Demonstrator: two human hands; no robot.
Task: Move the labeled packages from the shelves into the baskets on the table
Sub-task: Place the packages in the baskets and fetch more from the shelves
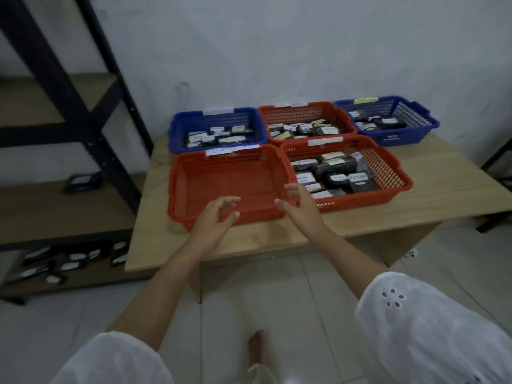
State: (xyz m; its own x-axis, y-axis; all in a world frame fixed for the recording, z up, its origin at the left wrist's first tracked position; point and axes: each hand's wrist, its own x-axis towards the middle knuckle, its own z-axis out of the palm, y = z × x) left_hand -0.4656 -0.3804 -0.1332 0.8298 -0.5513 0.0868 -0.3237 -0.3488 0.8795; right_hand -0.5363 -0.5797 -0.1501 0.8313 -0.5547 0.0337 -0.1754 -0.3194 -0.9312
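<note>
Reads as the gap between trips. Nothing held: left grip (214, 220) and right grip (300, 206) both bare, fingers loose and half spread, pinching nothing. Both low centre of frame, over the near rim of the empty red basket (191, 187); touching it or not, cannot tell.

Left to move: labeled packages (69, 261) on the bottom shelf (97, 277), lower left of frame, blurred. One more dark package (81, 182) on the middle shelf (41, 214), left edge, mid-height.

Next move, likely: turn left, bend down to the bottom shelf, take a package, read its label, match it to a paper tag on a basket rim. Tags too blurred to read here.

Around, on the table (443, 176): four part-filled baskets. Blue basket (175, 134) behind the empty one, back red basket (293, 105) at centre, far blue basket (412, 115) upper right, front red basket (388, 173) just beside the empty one. White sleeve (429, 328) lower right, bare foot (256, 345) on tiled floor (277, 286).

In the way: black shelf post (138, 128) close beside the table's left edge. Low shelf, awkward reach.
</note>
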